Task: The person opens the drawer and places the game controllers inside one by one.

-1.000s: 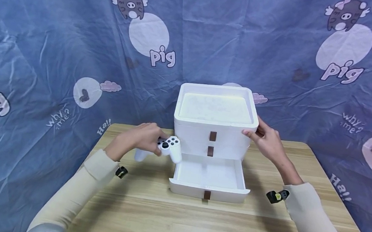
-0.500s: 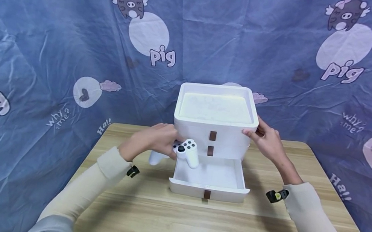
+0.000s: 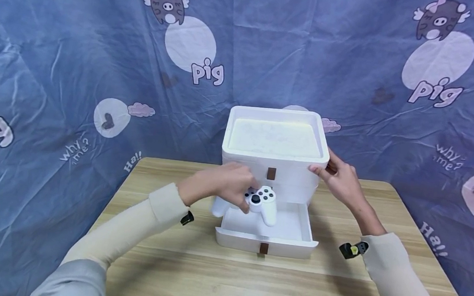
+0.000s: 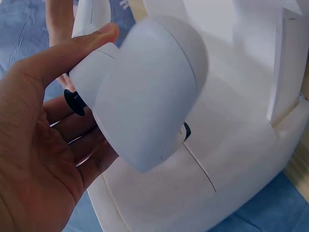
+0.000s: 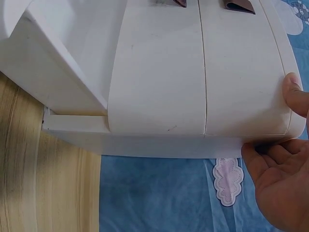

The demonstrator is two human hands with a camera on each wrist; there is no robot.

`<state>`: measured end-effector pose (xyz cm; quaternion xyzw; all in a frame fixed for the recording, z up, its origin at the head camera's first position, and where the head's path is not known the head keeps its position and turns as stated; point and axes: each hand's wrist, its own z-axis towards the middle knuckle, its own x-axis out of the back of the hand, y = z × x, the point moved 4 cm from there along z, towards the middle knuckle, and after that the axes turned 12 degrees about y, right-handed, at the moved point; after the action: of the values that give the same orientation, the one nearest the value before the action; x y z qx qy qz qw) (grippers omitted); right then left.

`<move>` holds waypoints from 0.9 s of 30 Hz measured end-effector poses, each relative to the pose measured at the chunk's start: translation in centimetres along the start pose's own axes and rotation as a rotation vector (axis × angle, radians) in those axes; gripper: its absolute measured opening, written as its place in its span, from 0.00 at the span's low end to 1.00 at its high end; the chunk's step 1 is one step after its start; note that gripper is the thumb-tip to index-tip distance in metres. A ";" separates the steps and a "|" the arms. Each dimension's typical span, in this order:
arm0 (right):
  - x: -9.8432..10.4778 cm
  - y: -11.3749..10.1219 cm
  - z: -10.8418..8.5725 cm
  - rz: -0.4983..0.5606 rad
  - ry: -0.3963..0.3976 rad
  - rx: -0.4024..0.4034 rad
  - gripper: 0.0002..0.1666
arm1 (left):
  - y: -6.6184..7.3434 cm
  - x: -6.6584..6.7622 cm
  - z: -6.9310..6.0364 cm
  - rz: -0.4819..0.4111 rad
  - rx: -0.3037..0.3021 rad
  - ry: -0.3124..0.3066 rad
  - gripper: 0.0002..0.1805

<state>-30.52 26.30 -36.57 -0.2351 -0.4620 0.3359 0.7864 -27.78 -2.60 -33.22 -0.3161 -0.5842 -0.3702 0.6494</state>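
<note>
A white game controller with dark buttons and thumbsticks is held in my left hand, above the pulled-out bottom drawer. In the left wrist view the thumb and fingers grip the controller by its middle, and one rounded handle faces the camera. My right hand holds the right side of the white drawer unit near its top. In the right wrist view the thumb of that hand lies on the front and its fingers are against the side wall.
The drawer unit stands on a wood-grain table and has a raised-rim tray top. Its two upper drawers are closed, with brown pull tabs such as the top tab. A blue printed cloth hangs behind.
My left hand has carried the controller to the right, from beside the drawer unit to above the bottom drawer. The right hand and the unit have stayed in place.
</note>
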 end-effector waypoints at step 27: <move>0.0 0.0 0.0 0.008 0.013 0.004 0.48 | 2.0 -4.6 5.4 0.062 0.002 -0.111 0.23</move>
<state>-30.55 26.32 -36.58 -0.2376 -0.4554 0.3383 0.7885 -29.10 3.58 -37.12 -0.3533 -0.6099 -0.3312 0.6273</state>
